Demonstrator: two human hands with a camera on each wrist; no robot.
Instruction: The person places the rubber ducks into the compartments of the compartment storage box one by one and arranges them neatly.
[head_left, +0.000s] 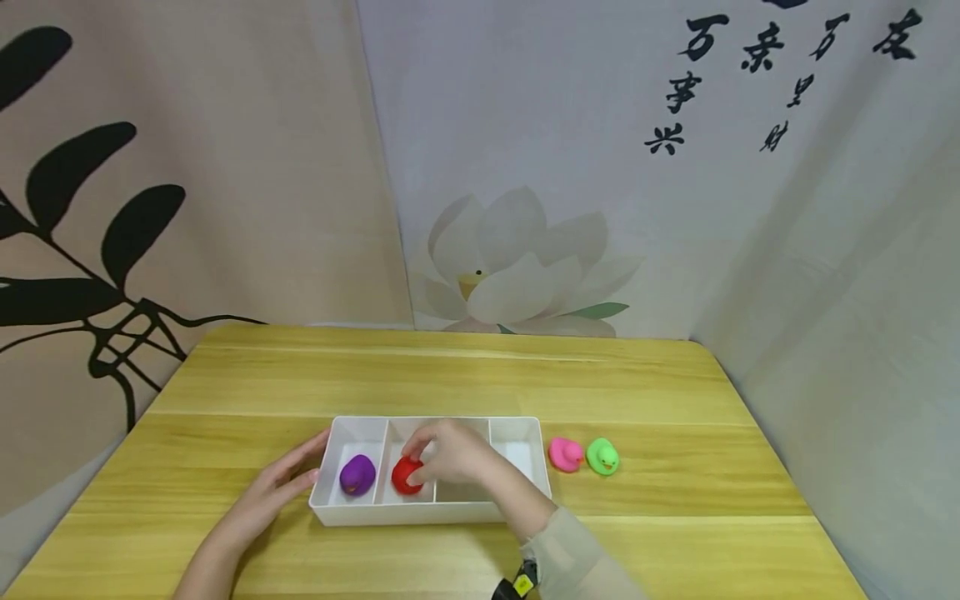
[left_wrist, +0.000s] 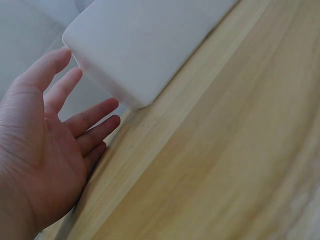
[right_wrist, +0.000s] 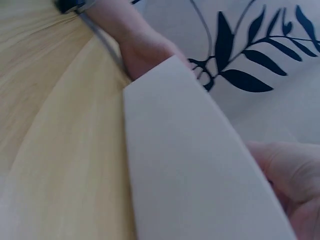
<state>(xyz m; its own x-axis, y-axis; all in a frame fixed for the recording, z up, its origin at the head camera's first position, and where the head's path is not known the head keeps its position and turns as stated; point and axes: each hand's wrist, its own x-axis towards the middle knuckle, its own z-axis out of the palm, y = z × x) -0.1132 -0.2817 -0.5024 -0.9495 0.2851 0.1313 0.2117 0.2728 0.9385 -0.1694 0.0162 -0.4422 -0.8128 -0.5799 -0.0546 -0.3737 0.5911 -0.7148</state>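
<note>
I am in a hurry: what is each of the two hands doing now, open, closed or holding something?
Left hand: open, fingertips touching the tray.
Right hand: pinching the red toy.

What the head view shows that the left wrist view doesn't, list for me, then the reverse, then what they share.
Only the head view: the right hand pinching the red toy, the purple toy, the pink duck, the green duck, the inside of the white tray, and the dark lettering behind.

Only the left wrist view: the open palm of the left hand, with all five digits visible.

Both: the left hand at one end of the tray, and the wooden table.
</note>
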